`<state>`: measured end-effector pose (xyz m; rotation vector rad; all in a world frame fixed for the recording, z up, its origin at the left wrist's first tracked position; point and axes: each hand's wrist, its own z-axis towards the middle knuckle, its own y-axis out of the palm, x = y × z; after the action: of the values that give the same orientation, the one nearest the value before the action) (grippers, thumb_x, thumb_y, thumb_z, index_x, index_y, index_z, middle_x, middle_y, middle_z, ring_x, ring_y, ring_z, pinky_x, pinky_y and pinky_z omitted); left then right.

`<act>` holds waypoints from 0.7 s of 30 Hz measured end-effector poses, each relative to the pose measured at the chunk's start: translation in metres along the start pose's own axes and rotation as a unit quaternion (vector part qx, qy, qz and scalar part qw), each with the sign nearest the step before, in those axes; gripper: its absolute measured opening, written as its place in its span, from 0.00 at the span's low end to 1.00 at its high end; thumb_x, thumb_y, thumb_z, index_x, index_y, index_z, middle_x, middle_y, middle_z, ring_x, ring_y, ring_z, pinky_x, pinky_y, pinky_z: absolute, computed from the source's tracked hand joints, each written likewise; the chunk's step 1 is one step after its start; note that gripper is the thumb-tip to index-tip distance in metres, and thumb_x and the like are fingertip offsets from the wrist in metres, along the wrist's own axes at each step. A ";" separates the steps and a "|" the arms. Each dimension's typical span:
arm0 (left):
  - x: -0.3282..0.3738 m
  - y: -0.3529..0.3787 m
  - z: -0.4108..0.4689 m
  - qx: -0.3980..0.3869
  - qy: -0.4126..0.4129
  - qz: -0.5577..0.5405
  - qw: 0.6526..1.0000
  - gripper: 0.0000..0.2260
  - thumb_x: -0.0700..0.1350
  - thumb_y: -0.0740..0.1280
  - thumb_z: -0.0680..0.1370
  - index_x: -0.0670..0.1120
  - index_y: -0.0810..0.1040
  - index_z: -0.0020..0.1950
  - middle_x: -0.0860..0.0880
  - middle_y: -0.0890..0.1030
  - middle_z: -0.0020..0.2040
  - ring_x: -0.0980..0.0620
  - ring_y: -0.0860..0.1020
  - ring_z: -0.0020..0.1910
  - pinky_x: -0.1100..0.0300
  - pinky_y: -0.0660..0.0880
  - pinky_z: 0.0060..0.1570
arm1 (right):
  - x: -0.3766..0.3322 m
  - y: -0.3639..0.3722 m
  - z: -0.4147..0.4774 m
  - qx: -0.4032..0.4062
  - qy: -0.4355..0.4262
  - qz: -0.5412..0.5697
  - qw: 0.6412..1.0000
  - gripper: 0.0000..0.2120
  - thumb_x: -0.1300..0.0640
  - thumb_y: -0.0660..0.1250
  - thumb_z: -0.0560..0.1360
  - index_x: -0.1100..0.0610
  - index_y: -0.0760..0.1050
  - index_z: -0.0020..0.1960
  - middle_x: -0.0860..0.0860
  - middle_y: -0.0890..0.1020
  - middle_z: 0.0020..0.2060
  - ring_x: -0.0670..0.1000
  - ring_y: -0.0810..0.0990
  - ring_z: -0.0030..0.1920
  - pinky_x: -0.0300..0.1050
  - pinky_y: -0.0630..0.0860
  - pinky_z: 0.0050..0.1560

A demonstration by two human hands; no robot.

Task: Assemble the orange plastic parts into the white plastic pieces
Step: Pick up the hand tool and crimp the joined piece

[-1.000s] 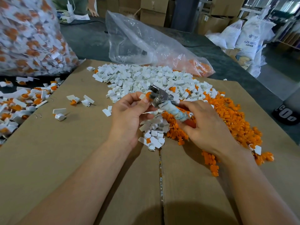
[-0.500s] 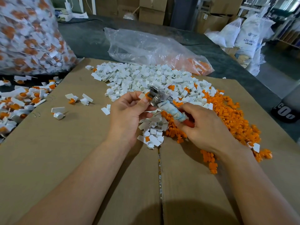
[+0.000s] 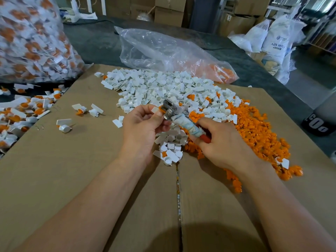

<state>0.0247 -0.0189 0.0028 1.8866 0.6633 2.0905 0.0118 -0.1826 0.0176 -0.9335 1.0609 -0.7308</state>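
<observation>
At the upper left of the frame a bulging clear sack [image 3: 32,39] of finished white-and-orange pieces slumps on the dark bench [image 3: 98,42]. Below it more finished pieces [image 3: 20,113] lie scattered along the left edge. A brown cardboard sheet [image 3: 72,179] covers the bench across the lower frame, with a few stray pieces [image 3: 80,109] on its left part. Just left of centre, the left hand [image 3: 141,128] has its grip pinched, thumb and forefinger together, on a small white piece [image 3: 156,110]. Orange shows at the end of that piece, which is held up against the metal head of a tool [image 3: 183,123]. Right of centre, the right hand [image 3: 223,144] has its grip curled round the tool's taped handle. Behind the hands spreads a heap of white pieces [image 3: 160,88]. To its right a heap of orange parts [image 3: 258,130] runs toward the lower right. A crumpled clear bag [image 3: 163,51] holding orange parts lies at top centre.
</observation>
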 end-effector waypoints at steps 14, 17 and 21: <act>0.000 -0.001 0.000 0.020 -0.008 0.005 1.000 0.11 0.29 0.61 0.76 0.42 0.72 0.36 0.50 0.76 0.25 0.55 0.76 0.23 0.64 0.74 0.26 | -0.002 0.001 0.001 -0.016 0.003 -0.004 1.000 0.06 0.53 0.65 0.74 0.49 0.67 0.44 0.44 0.70 0.31 0.47 0.70 0.33 0.46 0.67 0.33; 0.000 -0.001 -0.001 0.021 -0.006 0.008 1.000 0.12 0.29 0.61 0.75 0.42 0.72 0.36 0.50 0.76 0.24 0.55 0.76 0.23 0.65 0.74 0.26 | -0.002 0.002 0.002 -0.016 0.005 -0.003 1.000 0.06 0.54 0.65 0.74 0.49 0.66 0.43 0.44 0.70 0.31 0.46 0.69 0.33 0.45 0.67 0.32; 0.002 0.000 -0.002 0.020 -0.008 0.011 1.000 0.12 0.29 0.61 0.75 0.42 0.72 0.36 0.51 0.76 0.24 0.55 0.76 0.23 0.65 0.75 0.27 | -0.001 0.002 0.002 -0.018 0.007 -0.006 1.000 0.07 0.54 0.65 0.74 0.50 0.66 0.42 0.44 0.70 0.30 0.45 0.69 0.32 0.42 0.63 0.29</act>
<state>0.0226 -0.0182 0.0039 1.9381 0.6876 2.0893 0.0132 -0.1802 0.0162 -0.9667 1.0841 -0.7314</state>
